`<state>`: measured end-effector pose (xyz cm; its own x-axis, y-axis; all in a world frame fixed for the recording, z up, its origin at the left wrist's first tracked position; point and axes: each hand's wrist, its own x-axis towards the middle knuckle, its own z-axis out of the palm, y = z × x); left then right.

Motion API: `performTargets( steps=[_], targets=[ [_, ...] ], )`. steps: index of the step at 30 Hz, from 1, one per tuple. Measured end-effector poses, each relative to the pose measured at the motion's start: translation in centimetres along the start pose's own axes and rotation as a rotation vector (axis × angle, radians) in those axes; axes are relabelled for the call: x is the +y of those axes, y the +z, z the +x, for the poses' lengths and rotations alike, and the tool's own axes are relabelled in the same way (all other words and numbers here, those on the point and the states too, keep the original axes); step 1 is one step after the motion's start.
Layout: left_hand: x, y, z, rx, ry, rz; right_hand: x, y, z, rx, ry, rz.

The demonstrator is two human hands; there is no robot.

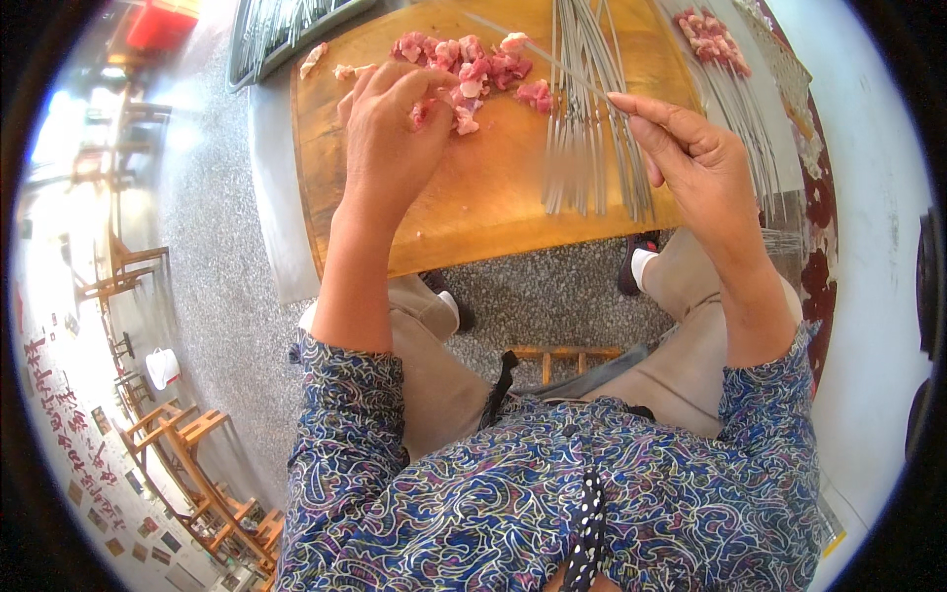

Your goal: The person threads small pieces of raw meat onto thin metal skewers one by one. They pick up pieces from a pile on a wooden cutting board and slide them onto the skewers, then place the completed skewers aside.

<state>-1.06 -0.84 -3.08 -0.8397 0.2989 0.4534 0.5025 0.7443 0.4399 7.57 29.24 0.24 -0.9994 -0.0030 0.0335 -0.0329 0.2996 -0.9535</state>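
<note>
My right hand (688, 152) pinches a thin metal skewer (566, 68) between thumb and fingers; it slants up to the left, with a piece of raw meat (514, 42) threaded on it. My left hand (399, 122) holds a small piece of raw meat (422, 115) between thumb and fingers, partly hidden by the hand. Beyond the left hand lies a pile of raw meat chunks (473, 66) on a wooden cutting board (473, 200). A bundle of bare metal skewers (584, 148) lies on the board between the pile and my right hand.
Right of the board lie skewers loaded with meat (712, 41). A grey tray (296, 37) holding many skewers stands at the board's upper left. Whitish scraps (314, 59) lie near the board's left edge. My legs are below the board; wooden stools (192, 436) stand farther left.
</note>
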Motion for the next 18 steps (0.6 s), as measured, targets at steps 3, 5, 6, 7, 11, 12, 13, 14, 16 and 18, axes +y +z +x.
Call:
performTargets(
  steps=[3,5,6,7,11,12,13,14,16,18],
  targets=[
    [0.2,0.0,0.0,0.024,-0.053,-0.033,0.2,-0.2,-0.1,0.006,-0.011,0.006],
    [0.9,-0.6,-0.5,-0.039,0.013,0.061,0.5,-0.4,-0.2,0.005,-0.023,0.008],
    [1.2,-0.8,-0.9,-0.07,0.044,0.106,0.5,-0.5,-0.3,0.004,-0.027,0.0],
    [1.5,-0.7,-1.1,-0.078,0.06,0.137,0.6,-0.6,-0.4,0.002,-0.031,-0.009],
    [2.4,-0.7,-1.6,-0.127,0.069,0.196,0.4,-0.5,-0.8,0.006,-0.026,-0.011],
    [2.4,-0.8,-1.6,-0.143,0.061,0.192,0.4,-0.4,-0.8,0.004,-0.025,-0.006],
    [2.4,-0.9,-1.7,-0.12,0.06,0.159,0.4,-0.4,-0.7,0.001,-0.025,-0.001],
    [2.4,-1.1,-1.9,-0.096,0.059,0.128,0.5,-0.5,-0.7,-0.018,-0.019,0.013],
    [2.1,-2.0,-2.4,-0.116,0.011,0.005,0.8,-0.8,-0.7,-0.054,-0.005,0.043],
    [1.5,-3.5,-3.5,-0.199,-0.092,-0.174,0.5,-1.2,-0.8,-0.119,0.044,0.049]
  ],
)
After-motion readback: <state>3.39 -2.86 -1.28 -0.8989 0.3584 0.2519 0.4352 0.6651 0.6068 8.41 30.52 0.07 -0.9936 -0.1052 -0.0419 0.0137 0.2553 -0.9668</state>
